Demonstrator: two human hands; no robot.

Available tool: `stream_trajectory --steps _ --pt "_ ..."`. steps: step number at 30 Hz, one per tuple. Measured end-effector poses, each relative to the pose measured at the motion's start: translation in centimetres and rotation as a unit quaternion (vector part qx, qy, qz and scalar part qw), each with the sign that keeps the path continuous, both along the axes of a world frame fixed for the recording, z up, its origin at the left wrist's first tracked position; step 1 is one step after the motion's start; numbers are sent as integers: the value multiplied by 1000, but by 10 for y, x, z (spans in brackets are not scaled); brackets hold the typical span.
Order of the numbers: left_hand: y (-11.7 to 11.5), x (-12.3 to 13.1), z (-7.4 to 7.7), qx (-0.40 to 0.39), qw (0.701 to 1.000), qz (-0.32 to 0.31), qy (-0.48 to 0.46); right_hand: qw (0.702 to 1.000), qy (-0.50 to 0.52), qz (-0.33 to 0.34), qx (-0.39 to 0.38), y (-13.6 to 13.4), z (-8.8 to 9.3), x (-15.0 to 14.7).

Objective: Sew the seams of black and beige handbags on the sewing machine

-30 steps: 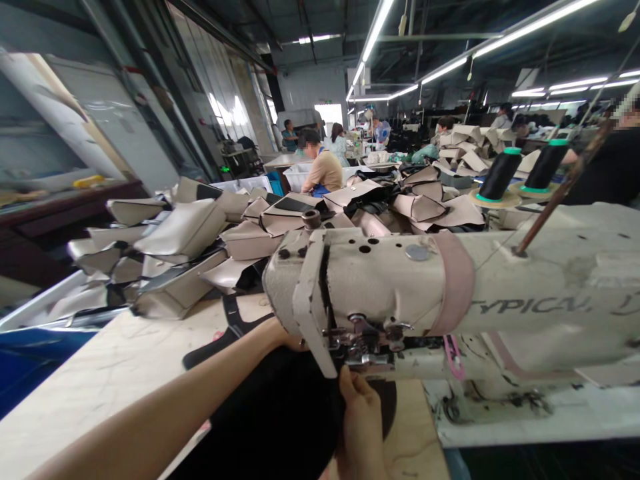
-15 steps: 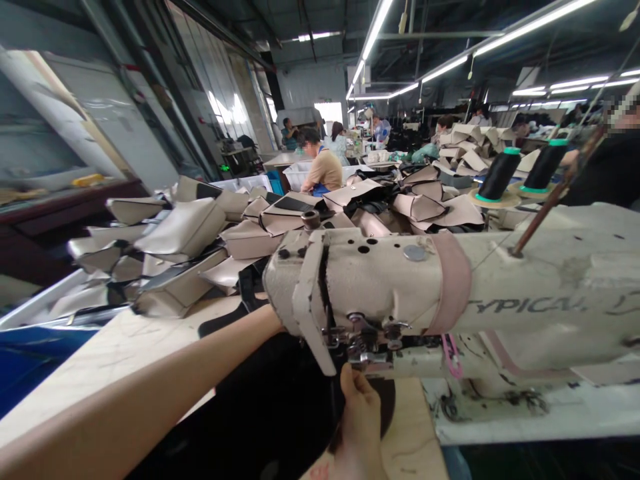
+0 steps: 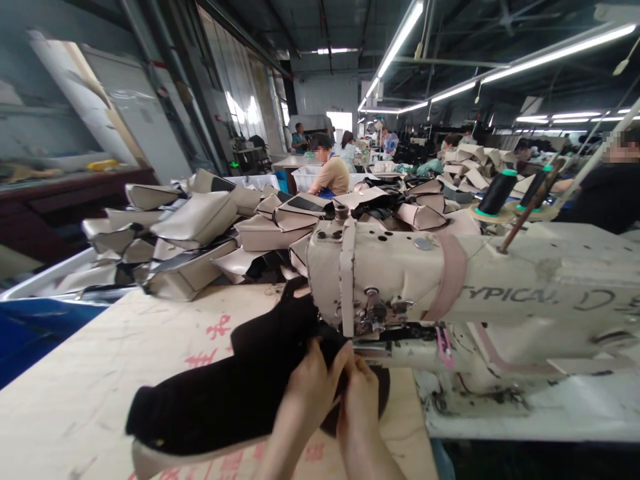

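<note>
- My left hand (image 3: 306, 387): now out from behind the machine, closed on the black panel (image 3: 225, 390)
- My right hand (image 3: 359, 393): closed on it too
- Panel edge: at the sewing machine (image 3: 425, 273)

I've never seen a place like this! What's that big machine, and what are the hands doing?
These pictures come from a camera worn on a person's head, so you see what they see. The big cream machine is an industrial sewing machine. The person's left hand and right hand hold a soft black piece by the machine's needle area, above a wooden table. Behind lie heaps of beige pieces, perhaps bag parts, and a black thread spool.
</note>
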State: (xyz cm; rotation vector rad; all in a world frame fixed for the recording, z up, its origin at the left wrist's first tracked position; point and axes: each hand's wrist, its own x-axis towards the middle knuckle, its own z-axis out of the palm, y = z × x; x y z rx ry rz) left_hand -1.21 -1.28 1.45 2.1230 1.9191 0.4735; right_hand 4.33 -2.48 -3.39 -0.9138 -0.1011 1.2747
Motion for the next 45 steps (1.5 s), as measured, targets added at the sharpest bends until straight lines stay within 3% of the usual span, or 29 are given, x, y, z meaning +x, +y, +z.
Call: stream_trajectory --steps 2,4,9,23,29,37,45 --pt "14 9 -6 -40 997 64 -5 1000 2 2 1 -1 2 0" --pt "21 11 -9 -71 994 88 9 1000 7 1 2 -2 3 0" --pt "20 8 -10 -75 997 16 21 1000 15 4 5 -2 4 -1" --pt "23 4 -13 -112 992 55 -9 999 38 29 11 -1 -12 -3" --pt "23 -4 -19 -85 994 19 -69 1000 22 -3 4 -5 -13 -11" --pt "24 1 -13 -72 997 41 2 998 53 12 16 1 -17 -3" --pt "28 -4 -7 -62 998 -3 23 999 35 11 -12 -1 -12 -2"
